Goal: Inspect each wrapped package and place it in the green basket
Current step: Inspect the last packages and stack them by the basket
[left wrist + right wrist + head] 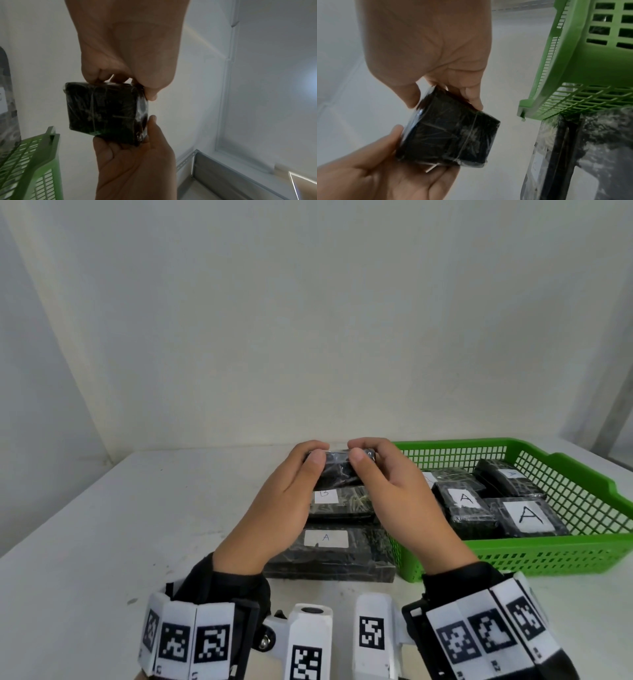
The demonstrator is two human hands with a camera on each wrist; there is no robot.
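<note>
We hold a small black wrapped package (337,470) in the air between both hands, above the white worktop (144,508) and just left of the green basket (548,556). Our left hand (274,508) takes its left end, thumb on the near face and fingers curled over the far side; our right hand (400,494) takes the right end the same way, so each hand's grip is closed around the package. In the left wrist view the package (102,108) shows a dark face under shiny clear film, with fingertips at its edges; the right wrist view shows the package (450,136) tilted, beside a corner of the basket (573,75).

Two more packages lie on the worktop under our hands, the farther one labelled B (342,503), the nearer, larger one labelled A (335,553), its right edge just beside the basket's wall. Inside the basket lie several packages, two with clear A labels (527,517).
</note>
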